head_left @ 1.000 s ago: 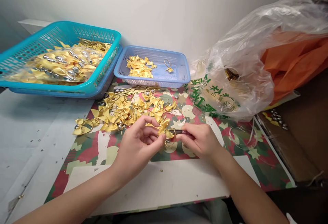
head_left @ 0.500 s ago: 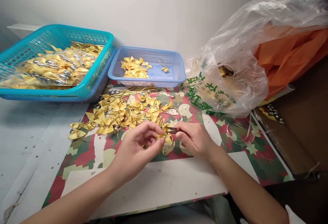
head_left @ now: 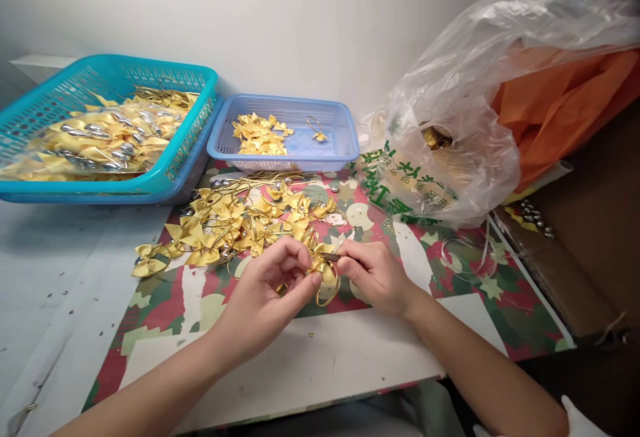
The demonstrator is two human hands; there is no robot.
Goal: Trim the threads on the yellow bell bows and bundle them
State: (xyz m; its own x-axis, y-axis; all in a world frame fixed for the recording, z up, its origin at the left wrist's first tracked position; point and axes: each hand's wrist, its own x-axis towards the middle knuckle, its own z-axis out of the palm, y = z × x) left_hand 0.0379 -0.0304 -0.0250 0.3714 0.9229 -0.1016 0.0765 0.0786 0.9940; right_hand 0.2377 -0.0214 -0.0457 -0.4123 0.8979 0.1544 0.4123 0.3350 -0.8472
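Between the thumb and fingertips of my left hand (head_left: 270, 297) is a yellow ribbon bow (head_left: 324, 265) with a gold wire loop (head_left: 327, 290) hanging below it. My right hand (head_left: 377, 277) is closed around a small dark tool with a narrow tip (head_left: 329, 257); its handle is hidden in the palm, so the exact kind cannot be made out. The tip touches or overlaps the bow's upper right part. Just beyond my hands lies a pile of yellow bows (head_left: 225, 220) with gold loops and silver beads.
A turquoise basket (head_left: 197, 117) at the left holds bagged bows with silver beads. A smaller blue basket (head_left: 345, 133) holds loose bows. At right stand a clear plastic bag (head_left: 465, 183) and orange material (head_left: 560, 110). White card (head_left: 340, 350) lies on the patterned sheet along the near edge.
The dark tool's tip has tilted and shifted slightly against the bow. Both hands stay at nearly the same spot, still holding bow and tool. The camera view has shifted a little.
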